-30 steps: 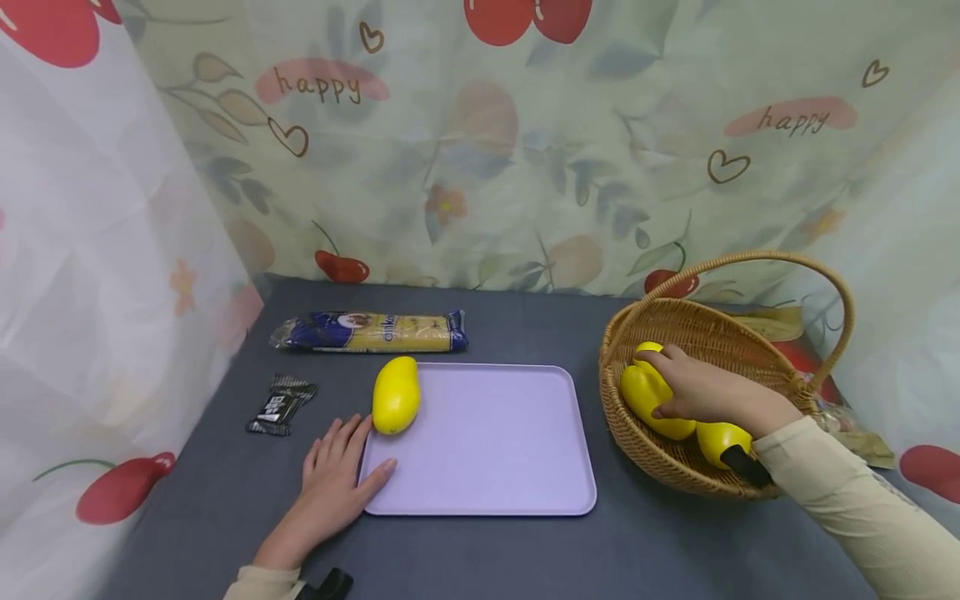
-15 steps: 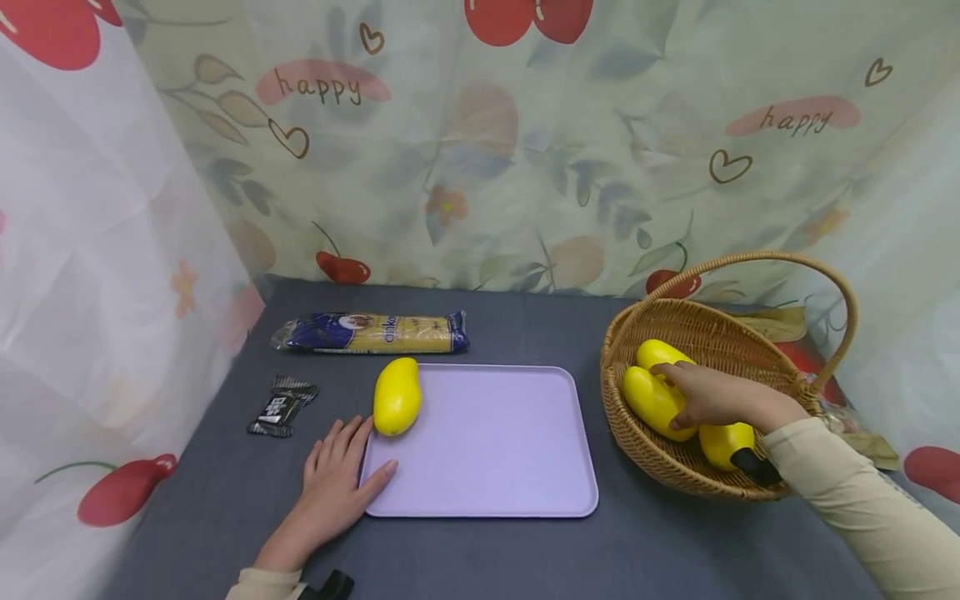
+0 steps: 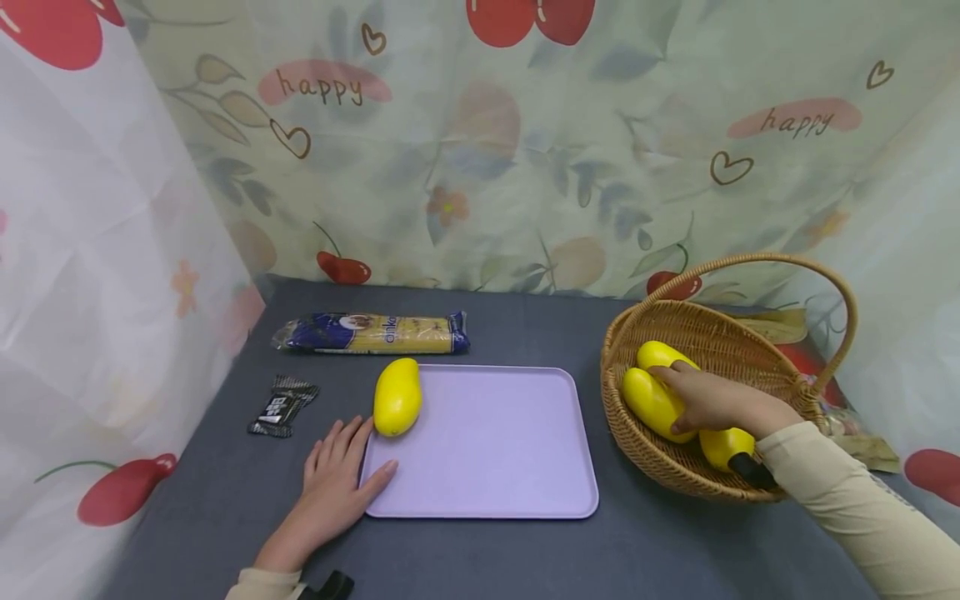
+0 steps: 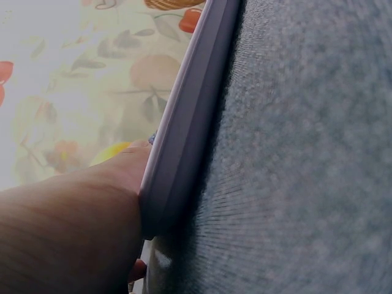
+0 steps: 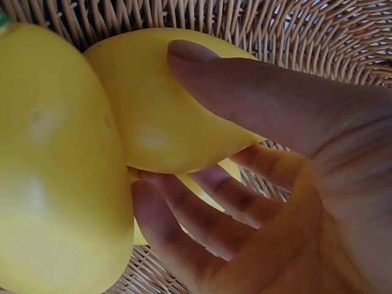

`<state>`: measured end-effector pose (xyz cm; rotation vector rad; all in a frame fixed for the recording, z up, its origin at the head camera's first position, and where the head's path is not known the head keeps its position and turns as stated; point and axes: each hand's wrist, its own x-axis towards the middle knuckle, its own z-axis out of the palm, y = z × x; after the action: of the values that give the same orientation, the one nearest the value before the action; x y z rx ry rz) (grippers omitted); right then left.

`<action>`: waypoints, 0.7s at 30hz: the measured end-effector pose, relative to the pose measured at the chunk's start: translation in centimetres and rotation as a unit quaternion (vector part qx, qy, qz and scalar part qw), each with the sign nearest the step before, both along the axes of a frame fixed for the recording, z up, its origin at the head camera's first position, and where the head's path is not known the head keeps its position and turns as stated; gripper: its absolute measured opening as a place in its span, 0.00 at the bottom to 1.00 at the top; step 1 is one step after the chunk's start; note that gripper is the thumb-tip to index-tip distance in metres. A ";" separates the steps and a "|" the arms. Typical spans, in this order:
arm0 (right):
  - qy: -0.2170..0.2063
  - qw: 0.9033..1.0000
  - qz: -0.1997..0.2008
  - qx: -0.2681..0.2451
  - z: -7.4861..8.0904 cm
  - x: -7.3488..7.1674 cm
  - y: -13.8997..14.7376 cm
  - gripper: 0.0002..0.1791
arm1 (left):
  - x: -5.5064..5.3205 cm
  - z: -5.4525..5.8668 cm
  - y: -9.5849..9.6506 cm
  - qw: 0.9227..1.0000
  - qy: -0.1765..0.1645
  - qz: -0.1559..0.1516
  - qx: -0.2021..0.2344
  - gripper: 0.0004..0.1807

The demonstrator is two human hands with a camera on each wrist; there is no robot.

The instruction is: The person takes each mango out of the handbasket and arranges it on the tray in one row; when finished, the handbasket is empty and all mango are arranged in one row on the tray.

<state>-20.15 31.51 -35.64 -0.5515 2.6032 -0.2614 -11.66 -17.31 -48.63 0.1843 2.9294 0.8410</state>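
In the head view my left hand (image 3: 333,479) lies with straight fingers at the left edge of a lilac tray (image 3: 487,450), its thumb over the rim. A yellow mango (image 3: 397,397) rests on the tray's upper left corner, by those fingertips. My right hand (image 3: 723,400) reaches into a wicker basket (image 3: 618,433) and grips one mango (image 3: 651,404) among several. The right wrist view shows the thumb on top of this mango (image 5: 153,110) and curled fingers (image 5: 184,211) below it. Another mango (image 5: 55,165) lies close beside.
Behind the tray lies a packet of spaghetti (image 3: 382,333). A small black wrapped snack (image 3: 281,406) is to the left. The basket's handle (image 3: 836,292) arches over it. Partly hidden packages (image 3: 862,442) lie at its right. Printed curtains (image 3: 487,167) enclose the grey table (image 3: 487,558).
My right hand has shifted slightly to the right and toward me inside the basket, showing more of the rear mango. The left hand and tray have stayed put.
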 end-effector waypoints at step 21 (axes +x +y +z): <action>0.018 0.999 0.021 -0.025 0.6 0.1 -0.1 0.45 | -0.1 0.0 -0.1 1.000 -0.007 0.002 0.000 0.48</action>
<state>-20.07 31.37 -35.02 -0.6336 2.6231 -0.3075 -11.74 -17.38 -48.68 0.1721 2.9173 0.8380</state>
